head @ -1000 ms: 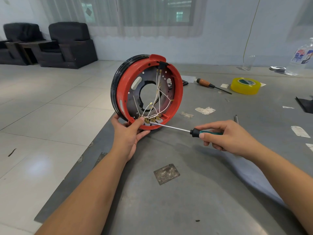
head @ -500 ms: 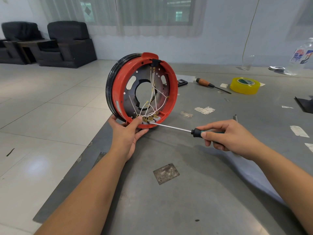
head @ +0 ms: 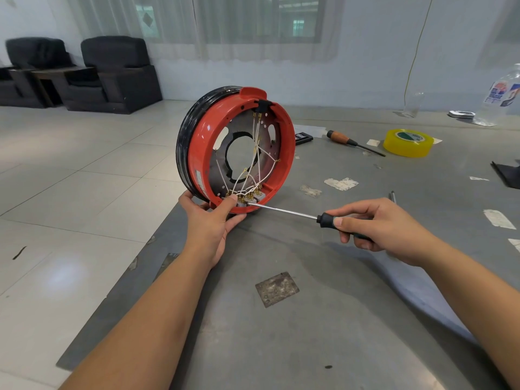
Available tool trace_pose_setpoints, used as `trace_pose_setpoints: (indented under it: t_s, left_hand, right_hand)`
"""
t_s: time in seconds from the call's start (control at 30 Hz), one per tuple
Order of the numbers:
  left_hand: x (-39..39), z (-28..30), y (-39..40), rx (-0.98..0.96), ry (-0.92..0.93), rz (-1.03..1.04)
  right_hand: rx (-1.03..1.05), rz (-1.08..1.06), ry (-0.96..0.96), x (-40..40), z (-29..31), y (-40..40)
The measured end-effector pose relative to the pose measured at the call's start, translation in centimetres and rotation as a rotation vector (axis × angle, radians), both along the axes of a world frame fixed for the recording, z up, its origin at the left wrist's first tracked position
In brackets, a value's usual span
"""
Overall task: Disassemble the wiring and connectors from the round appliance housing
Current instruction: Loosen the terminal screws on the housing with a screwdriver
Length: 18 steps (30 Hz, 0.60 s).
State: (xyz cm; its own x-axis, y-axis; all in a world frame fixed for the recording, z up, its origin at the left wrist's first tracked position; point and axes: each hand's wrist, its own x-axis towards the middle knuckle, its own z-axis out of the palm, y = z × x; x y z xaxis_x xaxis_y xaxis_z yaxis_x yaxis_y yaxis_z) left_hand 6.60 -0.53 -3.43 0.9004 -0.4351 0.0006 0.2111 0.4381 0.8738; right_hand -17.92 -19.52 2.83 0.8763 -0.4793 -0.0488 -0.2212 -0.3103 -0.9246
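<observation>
From the head camera, one round appliance housing [head: 197,153], red inside with a black outer band, stands on edge at the near-left corner of the grey worktop [head: 309,319]. The left hand [head: 209,220] holds its lower rim, thumb curled over the red edge beside the brass connectors [head: 244,196] and the other fingers underneath, so this grip is closed on the housing. Several white wires [head: 254,167] fan up from that cluster across the central hole to a black plug [head: 263,104] at the top.

The right hand [head: 377,226] has its fingers wrapped round the dark handle of one screwdriver [head: 284,211], whose steel shaft reaches left with its tip at the connectors; this grip is closed on the tool.

Farther back on the worktop lie a second screwdriver with a wooden handle [head: 337,136], one roll of yellow tape [head: 408,142] and one clear plastic bottle [head: 503,97]. Two dark armchairs [head: 112,71] stand on the tiled floor.
</observation>
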Motion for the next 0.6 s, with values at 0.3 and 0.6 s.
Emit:
trace_pose_setpoints:
  t_s: [0.3,0.6]
  left_hand:
    - [-0.02,0.01,-0.10,0.003,0.006,0.007]
    - [-0.17,0.18,-0.07,0.014,0.002,-0.002]
  right_hand:
    - [0.028,0.005,0.024,0.06,-0.04,-0.13]
    - [0.043,0.014,0.039,0.13,0.01,-0.10]
